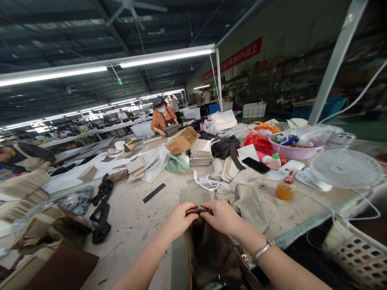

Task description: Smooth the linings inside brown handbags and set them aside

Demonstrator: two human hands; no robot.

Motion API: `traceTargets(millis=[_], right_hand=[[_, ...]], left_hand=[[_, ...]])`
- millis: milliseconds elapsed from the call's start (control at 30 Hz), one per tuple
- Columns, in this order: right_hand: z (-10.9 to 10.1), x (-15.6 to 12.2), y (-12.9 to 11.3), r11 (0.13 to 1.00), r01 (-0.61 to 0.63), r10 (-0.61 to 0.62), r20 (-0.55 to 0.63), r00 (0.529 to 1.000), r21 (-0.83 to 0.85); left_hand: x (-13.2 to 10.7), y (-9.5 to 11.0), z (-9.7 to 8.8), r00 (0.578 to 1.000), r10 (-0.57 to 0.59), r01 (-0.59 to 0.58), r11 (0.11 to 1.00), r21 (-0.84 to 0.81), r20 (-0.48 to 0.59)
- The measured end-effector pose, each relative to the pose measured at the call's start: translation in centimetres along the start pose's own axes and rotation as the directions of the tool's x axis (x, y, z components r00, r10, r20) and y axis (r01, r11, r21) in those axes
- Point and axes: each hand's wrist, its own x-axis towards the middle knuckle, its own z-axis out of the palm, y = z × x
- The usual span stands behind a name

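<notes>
A dark brown bag (217,257) stands at the near edge of the worktable, its mouth facing me and its dark lining showing. My left hand (177,219) pinches the bag's far rim between thumb and fingers. Close beside it, my right hand (222,215) grips the same rim, thumb inside and fingers over the top. A metal fitting shows on the bag's right side, below my right wrist. Its lower part runs out of view. Beyond the hands lie stacks of beige panels (201,153) and a crumpled grey-beige cloth piece (249,205).
Brown bags (60,262) and black straps (102,213) lie left. A black strip (154,193) rests mid-table. On the right are a phone (255,165), a glue bottle (286,188), a white fan (346,168) and a pink basin (296,150). A co-worker (165,117) handles dark panels across the table.
</notes>
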Motion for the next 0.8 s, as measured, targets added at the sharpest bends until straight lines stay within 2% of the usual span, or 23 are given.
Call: traceTargets(millis=[100,300,467,633,800], right_hand=[[-0.1,0.3,-0.5,0.997,-0.003,0.004,0.004,1.0,-0.073],[0.3,0.9,-1.9,0.977,-0.06,0.049,-0.057,0.997,-0.203],[1.0,1.3,-2.8,0.965,-0.095,0.072,-0.101,0.992,-0.244],[0.8,1.3,-3.8,0.948,-0.187,0.176,-0.066,0.982,-0.258],[0.9,1.5,-4.3,0.937,-0.146,0.142,-0.035,0.989,-0.319]], left_hand=[[0.1,0.2,0.0,1.0,0.004,-0.004,1.0,-0.016,0.028],[0.2,0.1,0.3,0.998,-0.012,0.016,0.998,0.068,-0.058],[0.2,-0.3,-0.1,0.998,-0.024,0.028,0.997,0.075,-0.054],[-0.2,-0.1,0.0,0.998,-0.012,0.013,0.999,0.029,-0.067],[-0.4,0.0,0.5,0.995,-0.03,0.029,1.0,-0.012,-0.09]])
